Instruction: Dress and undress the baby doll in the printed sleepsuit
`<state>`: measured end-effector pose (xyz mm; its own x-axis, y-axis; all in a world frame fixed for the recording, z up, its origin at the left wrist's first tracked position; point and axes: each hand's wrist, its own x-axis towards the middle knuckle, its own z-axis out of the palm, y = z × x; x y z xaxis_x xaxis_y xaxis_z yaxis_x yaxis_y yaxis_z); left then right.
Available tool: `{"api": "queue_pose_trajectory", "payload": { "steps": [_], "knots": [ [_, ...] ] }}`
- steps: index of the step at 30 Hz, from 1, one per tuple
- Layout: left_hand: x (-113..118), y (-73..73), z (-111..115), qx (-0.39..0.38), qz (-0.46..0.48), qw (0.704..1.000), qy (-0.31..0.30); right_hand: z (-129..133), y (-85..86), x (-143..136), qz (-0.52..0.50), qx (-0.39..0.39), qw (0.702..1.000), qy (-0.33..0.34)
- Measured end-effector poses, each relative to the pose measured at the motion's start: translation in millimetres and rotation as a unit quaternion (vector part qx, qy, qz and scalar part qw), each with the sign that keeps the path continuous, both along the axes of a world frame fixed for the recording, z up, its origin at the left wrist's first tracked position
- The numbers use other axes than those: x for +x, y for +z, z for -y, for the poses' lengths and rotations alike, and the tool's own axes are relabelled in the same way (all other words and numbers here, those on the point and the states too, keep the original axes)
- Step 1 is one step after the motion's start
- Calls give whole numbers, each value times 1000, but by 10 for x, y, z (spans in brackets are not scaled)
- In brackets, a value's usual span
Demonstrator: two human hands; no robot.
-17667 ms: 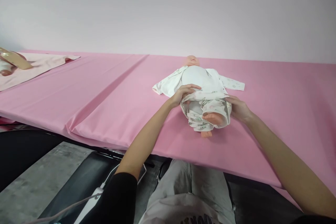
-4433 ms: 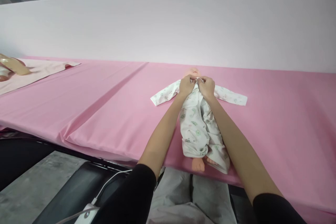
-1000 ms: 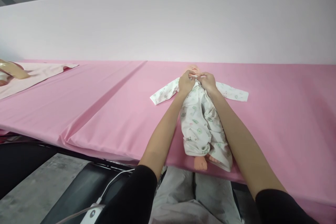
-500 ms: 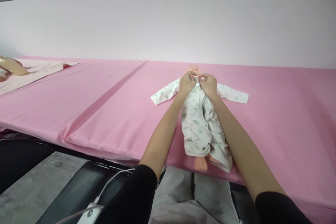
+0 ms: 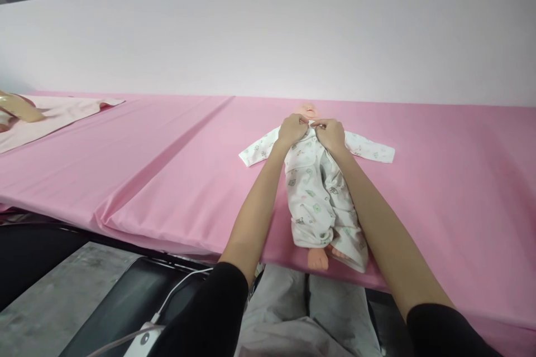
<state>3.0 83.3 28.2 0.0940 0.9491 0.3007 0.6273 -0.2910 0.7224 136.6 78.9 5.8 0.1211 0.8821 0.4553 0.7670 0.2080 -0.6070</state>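
Both arms at full stretch here, the left forearm [image 5: 256,209] slanting up from seven o'clock, the right forearm [image 5: 377,220] from five! Left hand [image 5: 292,131] and right hand [image 5: 331,135], backs up, fingers curled, pointing to two and ten o'clock, tips close together, their pinch too small to read.

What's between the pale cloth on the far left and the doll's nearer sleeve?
In the head view, pink table cover with a long crease lies between the pale cloth and that sleeve.
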Motion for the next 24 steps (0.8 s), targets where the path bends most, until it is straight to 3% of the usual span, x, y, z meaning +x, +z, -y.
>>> {"api": "queue_pose_trajectory", "payload": {
  "steps": [6,10,18,24],
  "knots": [
    [-68,233,186,-30,-141,989,-34,12,8,-16,-1,1,1000,-4],
    [-32,299,285,-28,-197,979,-34,6,-3,-15,7,0,1000,-20],
    [33,320,347,-26,-252,966,-48,-23,-28,-3,16,1,1000,-22],
    [22,182,218,-16,-205,976,-71,-1,-6,-8,17,4,1000,-17]
  ]
}}
